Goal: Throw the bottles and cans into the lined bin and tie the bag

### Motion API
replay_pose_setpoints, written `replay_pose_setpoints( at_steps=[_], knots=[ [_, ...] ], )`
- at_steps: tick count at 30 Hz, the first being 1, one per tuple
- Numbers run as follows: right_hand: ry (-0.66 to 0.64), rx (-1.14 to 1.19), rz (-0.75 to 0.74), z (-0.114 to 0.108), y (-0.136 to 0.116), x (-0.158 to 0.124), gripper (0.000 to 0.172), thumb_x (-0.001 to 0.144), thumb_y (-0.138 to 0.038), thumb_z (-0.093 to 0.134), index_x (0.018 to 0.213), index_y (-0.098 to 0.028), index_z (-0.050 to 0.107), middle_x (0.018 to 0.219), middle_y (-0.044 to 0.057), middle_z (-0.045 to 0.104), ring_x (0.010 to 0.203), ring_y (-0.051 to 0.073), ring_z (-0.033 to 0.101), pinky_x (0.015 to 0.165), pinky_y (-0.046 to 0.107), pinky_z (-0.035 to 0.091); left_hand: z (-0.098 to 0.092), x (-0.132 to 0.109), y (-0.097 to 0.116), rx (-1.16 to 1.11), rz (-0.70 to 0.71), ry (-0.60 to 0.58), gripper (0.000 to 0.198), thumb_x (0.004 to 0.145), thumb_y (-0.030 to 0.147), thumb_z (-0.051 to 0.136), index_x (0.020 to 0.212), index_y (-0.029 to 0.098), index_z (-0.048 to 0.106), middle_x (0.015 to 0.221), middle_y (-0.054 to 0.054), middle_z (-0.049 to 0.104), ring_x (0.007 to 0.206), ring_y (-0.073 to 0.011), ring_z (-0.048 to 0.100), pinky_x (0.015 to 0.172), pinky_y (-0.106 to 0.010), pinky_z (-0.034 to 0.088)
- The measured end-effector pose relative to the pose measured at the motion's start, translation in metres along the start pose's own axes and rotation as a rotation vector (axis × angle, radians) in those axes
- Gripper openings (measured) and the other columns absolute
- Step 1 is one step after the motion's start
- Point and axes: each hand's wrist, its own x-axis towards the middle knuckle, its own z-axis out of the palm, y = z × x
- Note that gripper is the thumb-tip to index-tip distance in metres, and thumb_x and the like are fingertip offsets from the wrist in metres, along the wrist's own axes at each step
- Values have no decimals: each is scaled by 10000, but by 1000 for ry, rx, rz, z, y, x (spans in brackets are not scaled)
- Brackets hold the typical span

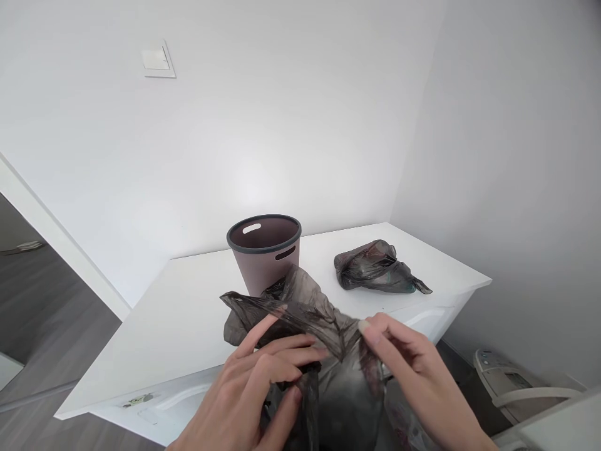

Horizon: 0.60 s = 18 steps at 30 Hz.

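Observation:
A thin black translucent trash bag (319, 316) is bunched up between my hands, in front of the white cabinet's front edge. My left hand (253, 382) grips its gathered folds, with the index finger stretched along the plastic and the thumb underneath. At the bag's right side, my right hand (408, 357) pinches the edge between thumb and fingers. Behind the bag stands an upright mauve trash bin (265, 266) with a dark rim and cut-out handles; its lower part is partly covered. Another black bag (375, 269), filled and twisted at one end, lies to the right.
The white cabinet top (154, 319) stands against the wall, below a light switch (158, 61). Down at the right is a pale appliance (511, 379) with a curved handle. Grey flooring (70, 307) shows through an opening at left.

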Motion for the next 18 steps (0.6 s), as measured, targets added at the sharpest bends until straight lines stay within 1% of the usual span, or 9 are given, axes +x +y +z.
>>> replay_pose_setpoints(
  at_steps=[2, 4, 6, 8, 9, 11, 14, 16, 18],
  knots=[
    [96, 42, 7, -7, 2, 3, 508, 970, -610, 605, 649, -221, 545, 571, -23, 516, 540, 131, 507, 555, 232, 466, -3, -6, -3, -29, -37, -10, 265, 942, 92, 513, 1130, 274, 467, 1124, 2, 786, 1184, -172, 708, 1194, -390, 436],
    [196, 79, -4, -14, 3, 8, 527, 954, -612, 624, 614, -224, 511, 571, -20, 492, 548, 135, 487, 556, 235, 465, -6, -11, -6, -79, -62, -62, 190, 961, 211, 536, 1134, 286, 524, 1000, 4, 784, 1102, -210, 734, 998, -341, 561],
    [294, 126, -5, -22, 2, 12, 532, 928, -615, 653, 601, -226, 495, 588, -16, 473, 561, 137, 468, 546, 236, 457, -7, -13, -10, -126, -88, -149, 206, 999, 343, 476, 1161, 294, 594, 902, -9, 770, 905, -222, 756, 808, -315, 587],
    [362, 193, 9, -29, 0, 14, 497, 879, -610, 710, 629, -223, 524, 639, -11, 486, 590, 138, 468, 537, 233, 457, -4, -12, -16, -89, -147, -207, 330, 1028, 406, 389, 1220, 300, 635, 897, -24, 773, 712, -205, 726, 704, -307, 566],
    [381, 227, 16, -33, -1, 15, 472, 857, -602, 736, 652, -222, 544, 666, -10, 493, 604, 138, 468, 535, 231, 459, -2, -11, -20, -27, -195, -210, 360, 1034, 416, 373, 1239, 301, 645, 915, -35, 778, 670, -201, 713, 669, -299, 552],
    [394, 274, 17, -39, -5, 15, 427, 840, -571, 763, 685, -224, 568, 704, -10, 495, 627, 137, 467, 540, 225, 465, 4, -9, -29, 143, -299, -194, 355, 1033, 423, 398, 1210, 282, 671, 926, -63, 776, 662, -212, 711, 612, -287, 518],
    [425, 277, -15, -44, -15, 18, 376, 864, -520, 749, 701, -227, 580, 743, -2, 506, 664, 142, 483, 568, 230, 483, 8, -11, -48, 420, -412, -238, 293, 1027, 392, 446, 988, 231, 688, 808, -91, 736, 667, -259, 712, 570, -306, 478],
    [456, 255, -53, -46, -25, 23, 356, 885, -512, 728, 714, -229, 595, 769, 10, 536, 686, 150, 511, 581, 241, 491, 2, -14, -58, 563, -429, -295, 263, 1018, 354, 467, 875, 225, 647, 803, -108, 727, 717, -306, 727, 565, -331, 471],
    [481, 234, -100, -53, -30, 26, 347, 906, -509, 707, 724, -234, 600, 759, 13, 553, 665, 152, 522, 541, 251, 461, -11, -14, -64, 616, -398, -279, 185, 994, 325, 498, 942, 228, 646, 960, -140, 756, 850, -359, 745, 595, -362, 500]
  ],
)
